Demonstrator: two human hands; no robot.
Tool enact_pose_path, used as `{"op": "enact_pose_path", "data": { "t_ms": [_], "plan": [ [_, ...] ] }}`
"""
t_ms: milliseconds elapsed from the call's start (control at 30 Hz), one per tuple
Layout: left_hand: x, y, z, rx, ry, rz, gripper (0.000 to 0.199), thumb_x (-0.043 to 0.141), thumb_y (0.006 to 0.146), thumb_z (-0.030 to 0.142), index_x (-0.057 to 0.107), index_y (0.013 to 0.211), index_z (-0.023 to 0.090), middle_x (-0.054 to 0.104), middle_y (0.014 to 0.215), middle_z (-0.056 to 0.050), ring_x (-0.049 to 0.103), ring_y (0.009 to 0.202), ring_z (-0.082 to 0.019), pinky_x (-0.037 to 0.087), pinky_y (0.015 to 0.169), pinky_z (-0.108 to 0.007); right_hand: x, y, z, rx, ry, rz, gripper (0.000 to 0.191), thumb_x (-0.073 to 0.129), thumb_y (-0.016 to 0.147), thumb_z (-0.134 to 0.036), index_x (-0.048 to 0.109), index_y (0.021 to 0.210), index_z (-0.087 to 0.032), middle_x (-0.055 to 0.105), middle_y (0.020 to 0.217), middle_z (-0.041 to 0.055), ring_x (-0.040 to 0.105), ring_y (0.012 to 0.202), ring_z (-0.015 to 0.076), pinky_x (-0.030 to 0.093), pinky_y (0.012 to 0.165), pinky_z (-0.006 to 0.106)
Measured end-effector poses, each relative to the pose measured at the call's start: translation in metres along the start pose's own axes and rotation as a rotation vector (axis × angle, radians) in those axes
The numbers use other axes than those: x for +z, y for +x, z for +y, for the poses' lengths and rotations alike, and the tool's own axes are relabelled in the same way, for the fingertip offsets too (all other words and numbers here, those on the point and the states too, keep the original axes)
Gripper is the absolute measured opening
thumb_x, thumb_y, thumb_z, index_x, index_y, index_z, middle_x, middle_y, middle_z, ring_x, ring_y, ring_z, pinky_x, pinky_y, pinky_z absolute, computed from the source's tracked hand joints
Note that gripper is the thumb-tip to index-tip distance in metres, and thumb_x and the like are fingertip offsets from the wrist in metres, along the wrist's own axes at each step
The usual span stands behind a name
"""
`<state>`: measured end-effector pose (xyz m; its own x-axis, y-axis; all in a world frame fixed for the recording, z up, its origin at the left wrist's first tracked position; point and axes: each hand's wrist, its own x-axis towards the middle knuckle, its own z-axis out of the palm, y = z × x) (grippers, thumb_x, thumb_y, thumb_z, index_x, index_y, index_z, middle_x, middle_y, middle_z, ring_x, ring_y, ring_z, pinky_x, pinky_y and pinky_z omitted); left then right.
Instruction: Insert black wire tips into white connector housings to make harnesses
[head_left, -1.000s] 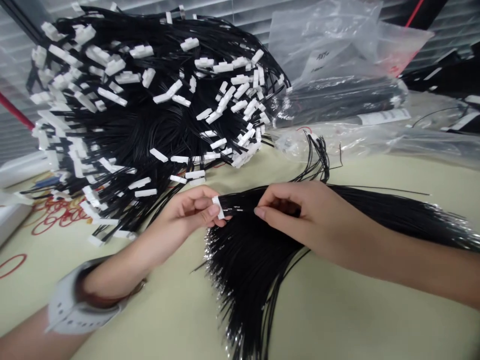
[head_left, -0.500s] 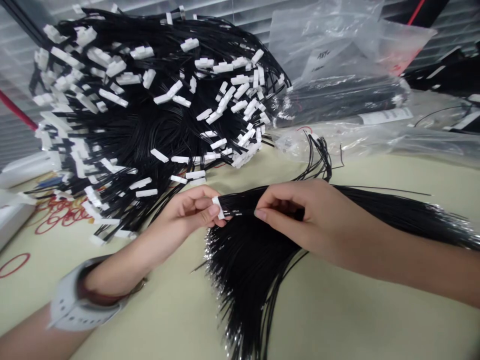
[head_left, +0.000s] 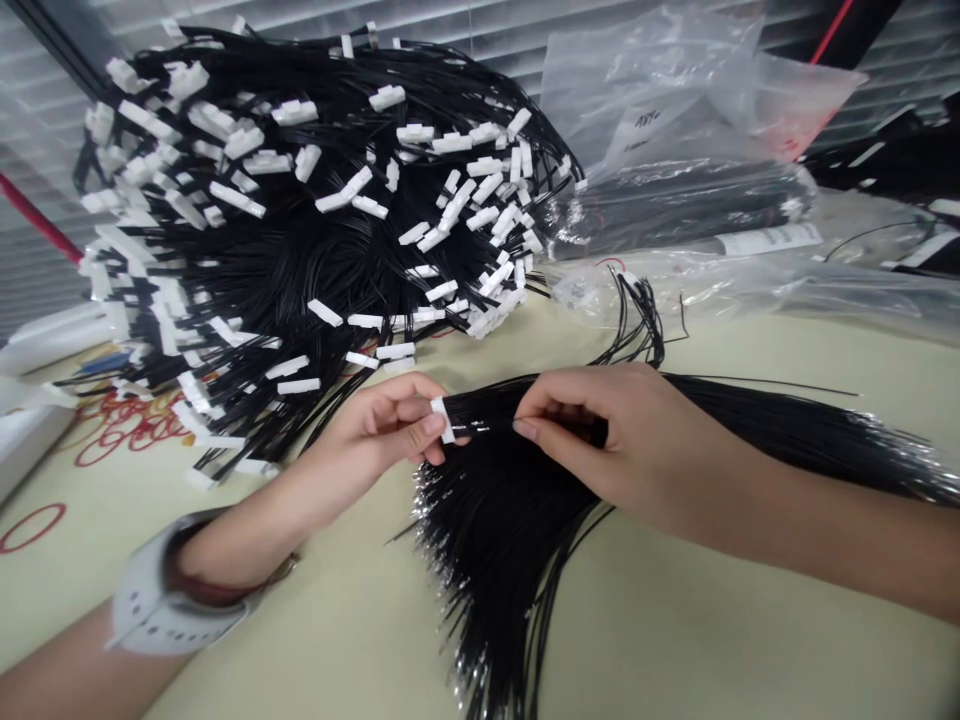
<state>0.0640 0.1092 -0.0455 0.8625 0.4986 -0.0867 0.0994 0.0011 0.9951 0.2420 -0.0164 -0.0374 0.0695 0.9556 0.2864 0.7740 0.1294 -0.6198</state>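
Between its thumb and fingers my left hand (head_left: 401, 420) pinches a small white connector housing (head_left: 443, 419), its long side turned toward the wires. My right hand (head_left: 600, 425) is closed in a pinch on thin black wires (head_left: 480, 427), whose silvery crimped ends point at the housing. Whether any tip sits inside the housing is too small to tell. Below both hands fans a thick bundle of loose black wires (head_left: 510, 540) with shiny metal terminals along its left edge. More of this wire stretches to the right beneath my right hand.
A large heap of black cables (head_left: 322, 240) with white connectors rises at the back left. Clear plastic bags (head_left: 675, 210) of wires lie at the back right. Red rubber bands (head_left: 34, 527) are scattered on the pale table (head_left: 720, 620) at left.
The whole view has shifted slightly. Both hands keep their pinches, and the wire tips appear a little closer to the white housing.
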Motion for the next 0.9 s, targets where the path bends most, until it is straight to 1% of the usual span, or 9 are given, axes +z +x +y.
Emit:
{"op": "enact_pose_path", "data": {
  "t_ms": [67, 200, 433, 700, 800, 900],
  "plan": [
    [0.001, 0.0008, 0.0013, 0.0, -0.004, -0.029, 0.005, 0.055, 0.083, 0.015, 0.059, 0.083, 0.017, 0.064, 0.072, 0.004, 0.053, 0.056, -0.003, 0.042, 0.053, -0.01, 0.0008, -0.0002, -0.0006, -0.01, -0.003, 0.01, 0.011, 0.052, 0.075, -0.016, 0.055, 0.065, -0.018, 0.052, 0.053, -0.0084, 0.039, 0.046, 0.0013, 0.03, 0.045, 0.016],
    [0.0033, 0.0011, 0.0028, -0.001, -0.009, -0.053, 0.007, 0.054, 0.082, 0.011, 0.059, 0.084, 0.016, 0.063, 0.07, 0.003, 0.053, 0.059, -0.003, 0.042, 0.052, -0.009, 0.0016, 0.0005, -0.0023, 0.021, 0.004, -0.008, 0.011, 0.052, 0.075, -0.016, 0.055, 0.064, -0.018, 0.051, 0.053, -0.0081, 0.037, 0.044, 0.001, 0.029, 0.044, 0.016],
    [0.0066, -0.0002, 0.0053, -0.019, 0.017, -0.034, 0.005, 0.054, 0.081, 0.011, 0.057, 0.081, 0.014, 0.063, 0.067, 0.003, 0.051, 0.055, -0.004, 0.041, 0.051, -0.011, 0.0016, -0.0005, -0.0048, 0.098, 0.021, -0.07, 0.012, 0.048, 0.076, -0.018, 0.052, 0.065, -0.018, 0.05, 0.054, -0.0067, 0.039, 0.046, 0.003, 0.03, 0.043, 0.017],
    [0.0093, -0.0007, 0.0089, -0.059, 0.027, 0.005, 0.001, 0.055, 0.08, 0.014, 0.054, 0.08, 0.015, 0.06, 0.064, 0.003, 0.049, 0.053, -0.005, 0.039, 0.051, -0.015, 0.0071, -0.0014, -0.0046, 0.118, 0.059, -0.104, 0.013, 0.042, 0.078, -0.017, 0.047, 0.066, -0.018, 0.048, 0.056, -0.0063, 0.039, 0.048, 0.0041, 0.029, 0.044, 0.018],
    [0.0084, 0.0, 0.0094, -0.078, 0.04, 0.008, 0.003, 0.055, 0.08, 0.016, 0.054, 0.078, 0.014, 0.059, 0.065, 0.002, 0.049, 0.054, -0.006, 0.039, 0.052, -0.016, 0.0087, -0.0008, -0.0027, 0.089, 0.071, -0.084, 0.014, 0.042, 0.078, -0.015, 0.047, 0.066, -0.017, 0.047, 0.056, -0.0059, 0.038, 0.048, 0.0039, 0.029, 0.045, 0.018],
    [0.0068, 0.0011, 0.0094, -0.084, 0.067, 0.006, 0.004, 0.055, 0.08, 0.018, 0.055, 0.079, 0.014, 0.06, 0.068, 0.001, 0.049, 0.054, -0.006, 0.039, 0.052, -0.017, 0.0084, -0.0002, -0.0001, 0.008, 0.073, -0.045, 0.013, 0.044, 0.076, -0.011, 0.049, 0.066, -0.017, 0.047, 0.057, -0.0053, 0.039, 0.05, 0.004, 0.03, 0.047, 0.018]
  ]
}}
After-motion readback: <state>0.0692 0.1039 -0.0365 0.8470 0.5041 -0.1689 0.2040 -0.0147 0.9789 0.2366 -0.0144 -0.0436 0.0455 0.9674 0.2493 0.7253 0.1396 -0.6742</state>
